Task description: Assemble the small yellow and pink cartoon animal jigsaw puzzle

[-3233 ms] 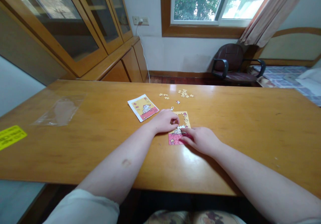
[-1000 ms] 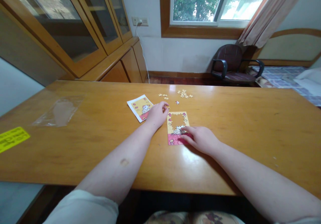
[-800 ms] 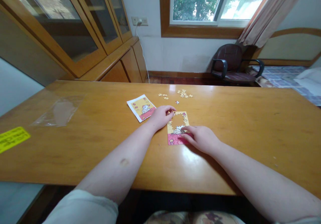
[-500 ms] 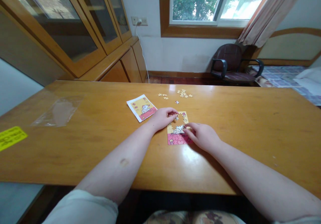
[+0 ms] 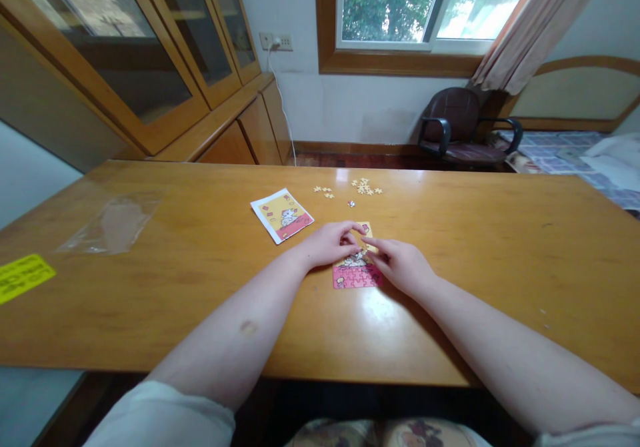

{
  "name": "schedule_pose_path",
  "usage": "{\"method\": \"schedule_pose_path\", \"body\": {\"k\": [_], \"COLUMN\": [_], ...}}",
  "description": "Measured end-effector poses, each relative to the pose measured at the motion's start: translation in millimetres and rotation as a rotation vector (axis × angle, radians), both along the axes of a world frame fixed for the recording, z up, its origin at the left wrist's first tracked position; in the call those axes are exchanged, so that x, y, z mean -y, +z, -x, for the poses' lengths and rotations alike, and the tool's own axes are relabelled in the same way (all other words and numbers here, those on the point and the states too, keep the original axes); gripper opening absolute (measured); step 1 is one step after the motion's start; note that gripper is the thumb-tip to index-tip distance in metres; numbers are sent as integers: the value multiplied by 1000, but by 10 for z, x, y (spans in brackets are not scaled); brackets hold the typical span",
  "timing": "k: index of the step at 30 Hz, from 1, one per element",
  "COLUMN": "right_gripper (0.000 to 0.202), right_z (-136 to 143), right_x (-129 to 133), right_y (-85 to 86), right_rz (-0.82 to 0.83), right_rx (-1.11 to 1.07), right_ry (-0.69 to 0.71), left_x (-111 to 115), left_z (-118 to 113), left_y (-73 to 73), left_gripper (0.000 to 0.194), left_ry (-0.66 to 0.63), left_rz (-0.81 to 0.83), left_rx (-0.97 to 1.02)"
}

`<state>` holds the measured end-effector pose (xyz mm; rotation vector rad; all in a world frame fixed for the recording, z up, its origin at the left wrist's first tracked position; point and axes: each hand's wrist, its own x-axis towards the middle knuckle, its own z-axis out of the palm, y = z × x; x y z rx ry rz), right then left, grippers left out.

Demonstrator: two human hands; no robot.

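A partly assembled jigsaw puzzle (image 5: 356, 277) lies on the table, pink along its near side and yellow along the border, with a white cartoon figure in the middle. My left hand (image 5: 333, 241) arches over its left and upper part. Its fingers are bent round a small white jigsaw piece, which they mostly hide. From the other side, my right hand (image 5: 403, 265) rests at the puzzle's right edge, index finger stretched out and thumb apart, with nothing visible held. The two index fingertips almost meet above the puzzle.
A printed picture card (image 5: 283, 215) lies left of the puzzle. Loose yellow jigsaw pieces (image 5: 367, 187) and one whitish piece (image 5: 351, 203) are scattered beyond it. Farther left are a clear plastic bag (image 5: 117, 223) and a yellow label (image 5: 25, 277). An armchair (image 5: 453, 127) stands behind the table.
My left hand has moved slightly nearer to me, bringing the small piece down toward the white figure. My right index finger has stretched up and left over the puzzle.
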<state>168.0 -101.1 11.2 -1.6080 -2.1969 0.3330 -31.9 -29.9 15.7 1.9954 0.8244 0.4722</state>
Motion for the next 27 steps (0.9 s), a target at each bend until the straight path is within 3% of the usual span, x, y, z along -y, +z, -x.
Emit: {"method": "schedule_pose_path", "body": {"k": [9,18,27], "right_gripper": [27,26,28], "right_z": [1,-21,-3], "right_x": [-2,21,43], "right_y": [5,76,146], "right_rz": [13,95,130], "right_rx": [32,130,202], "right_ry": [47,-8,-22], "left_x": [32,-105,-95], "left_z": [-13,43,37], "left_y": [22,-50,-32], "left_gripper": [32,28,26], "left_ry": [-13,233,270], "left_rz": [6,-210,-195], "left_rx": [-8,-23,-46]}}
